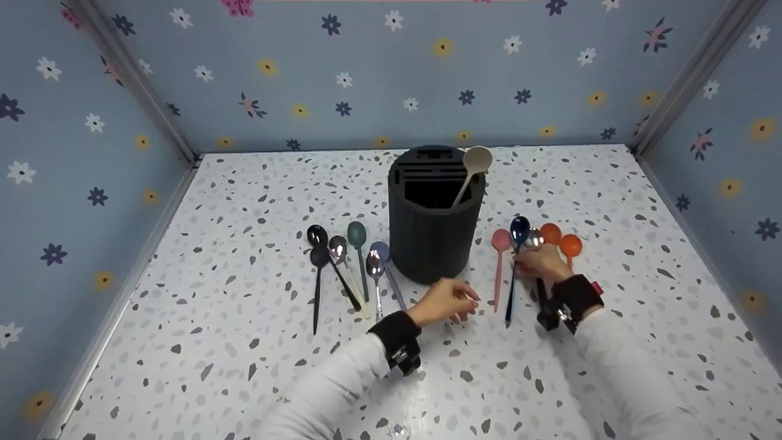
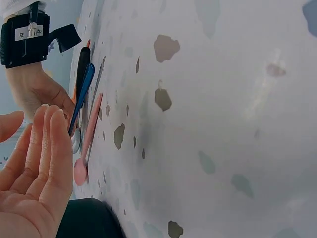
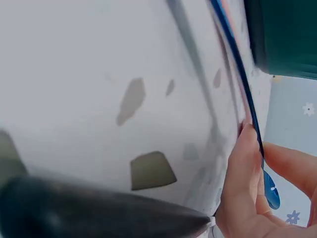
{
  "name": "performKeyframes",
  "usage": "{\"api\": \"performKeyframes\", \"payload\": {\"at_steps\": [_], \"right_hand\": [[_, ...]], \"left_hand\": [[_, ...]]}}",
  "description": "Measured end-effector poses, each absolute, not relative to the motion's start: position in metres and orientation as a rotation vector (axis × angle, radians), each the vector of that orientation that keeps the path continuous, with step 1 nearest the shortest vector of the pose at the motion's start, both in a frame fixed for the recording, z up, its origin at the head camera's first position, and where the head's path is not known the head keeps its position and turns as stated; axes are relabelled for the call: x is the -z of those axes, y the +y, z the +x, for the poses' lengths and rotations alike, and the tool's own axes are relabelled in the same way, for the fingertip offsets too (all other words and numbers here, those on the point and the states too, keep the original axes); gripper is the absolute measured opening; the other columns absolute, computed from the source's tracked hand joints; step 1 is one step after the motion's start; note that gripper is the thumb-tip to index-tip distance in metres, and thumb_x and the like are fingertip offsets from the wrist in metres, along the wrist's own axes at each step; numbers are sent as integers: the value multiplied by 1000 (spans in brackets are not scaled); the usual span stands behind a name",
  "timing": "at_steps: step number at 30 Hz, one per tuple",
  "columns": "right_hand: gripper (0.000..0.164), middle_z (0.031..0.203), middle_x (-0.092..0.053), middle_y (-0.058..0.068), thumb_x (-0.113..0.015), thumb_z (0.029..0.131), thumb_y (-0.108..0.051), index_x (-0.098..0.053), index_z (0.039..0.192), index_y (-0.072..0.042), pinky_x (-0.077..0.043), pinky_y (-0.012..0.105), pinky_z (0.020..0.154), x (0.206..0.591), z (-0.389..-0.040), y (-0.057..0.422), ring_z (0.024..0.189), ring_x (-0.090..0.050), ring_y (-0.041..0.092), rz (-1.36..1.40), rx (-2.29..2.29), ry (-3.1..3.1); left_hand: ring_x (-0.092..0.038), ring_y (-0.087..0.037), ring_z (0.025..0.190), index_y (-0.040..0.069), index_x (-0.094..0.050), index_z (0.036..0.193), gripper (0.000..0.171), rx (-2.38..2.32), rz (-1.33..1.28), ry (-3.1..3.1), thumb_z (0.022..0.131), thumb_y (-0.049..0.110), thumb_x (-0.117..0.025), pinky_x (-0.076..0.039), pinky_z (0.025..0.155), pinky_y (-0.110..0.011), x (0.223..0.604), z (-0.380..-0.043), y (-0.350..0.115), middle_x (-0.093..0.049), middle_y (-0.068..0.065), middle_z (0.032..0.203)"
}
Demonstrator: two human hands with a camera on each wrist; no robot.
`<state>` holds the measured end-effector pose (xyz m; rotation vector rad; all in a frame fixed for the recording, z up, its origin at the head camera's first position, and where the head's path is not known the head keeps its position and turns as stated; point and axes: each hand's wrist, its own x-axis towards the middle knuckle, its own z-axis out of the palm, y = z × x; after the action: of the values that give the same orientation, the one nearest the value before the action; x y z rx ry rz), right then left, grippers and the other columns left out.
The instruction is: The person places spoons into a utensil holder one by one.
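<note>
While six spoons [image 1: 345, 269] fan out at nine o'clock of the black holder [image 1: 432, 214], the left hand [image 1: 445, 300] hovers relaxed, holding nothing; the right hand [image 1: 540, 261], at three o'clock, pinches the blue spoon [image 1: 515, 269] to lift it off the table [image 1: 244, 379].

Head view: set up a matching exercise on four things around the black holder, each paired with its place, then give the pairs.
1. beige plastic spoon
2. pink plastic spoon
3. two orange plastic spoons
4. dark green spoon

A. left of the black cylindrical holder
B. standing in the holder
C. farthest right
D. nearest the holder on its right

Pairs: 1-B, 2-D, 3-C, 4-A
</note>
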<state>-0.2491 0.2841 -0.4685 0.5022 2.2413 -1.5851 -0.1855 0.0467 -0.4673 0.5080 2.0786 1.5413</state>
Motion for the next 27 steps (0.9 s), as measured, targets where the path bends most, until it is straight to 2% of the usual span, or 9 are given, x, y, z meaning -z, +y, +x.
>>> {"api": "performKeyframes", "payload": {"at_steps": [5,10,17,20,23,26,27], "right_hand": [[38,78,-58,0,-53,88,-5,-46,119,17,-56,21,71,463,-241,281,68,-58,6,395,1642,2176],[39,87,-58,4,-54,87,-5,-46,119,17,-55,21,72,461,-236,275,72,-57,8,385,1713,2129],[40,87,-61,5,-51,89,-3,-42,122,19,-56,23,74,460,-228,268,70,-60,9,332,1795,2031],[40,87,-61,6,-51,89,-1,-41,122,19,-56,22,74,457,-224,263,71,-61,8,330,1829,1995],[40,90,-61,6,-51,89,0,-40,123,19,-55,21,74,453,-221,258,71,-61,8,332,1850,1975],[38,90,-61,8,-50,89,0,-40,120,19,-55,22,74,450,-219,254,72,-61,9,328,1878,1949],[36,90,-60,8,-50,89,0,-40,119,19,-56,22,74,450,-218,253,72,-61,9,321,1886,1941]], "left_hand": [[-55,-13,53,-7,-65,96,17,-1536,508,2083,83,2,-59,-58,56,-36,471,-187,47,-67,-19,80],[-55,-12,53,-8,-64,96,17,-1545,502,2081,83,3,-59,-57,54,-34,475,-187,48,-67,-19,80],[-55,-10,53,-6,-65,94,16,-1589,453,2070,82,3,-60,-55,51,-28,479,-186,49,-67,-17,78],[-59,-14,56,-7,-65,95,17,-1616,426,2054,82,2,-60,-56,53,-28,480,-185,50,-67,-17,78],[-65,-23,63,-8,-65,96,18,-1646,391,2031,82,1,-59,-57,56,-30,480,-184,50,-67,-19,81],[-66,-32,71,-9,-64,97,18,-1674,346,2007,82,0,-57,-58,59,-33,474,-181,50,-66,-20,83],[-66,-31,71,-9,-64,97,18,-1684,330,1996,82,0,-58,-58,60,-33,474,-180,51,-66,-20,83]]}}
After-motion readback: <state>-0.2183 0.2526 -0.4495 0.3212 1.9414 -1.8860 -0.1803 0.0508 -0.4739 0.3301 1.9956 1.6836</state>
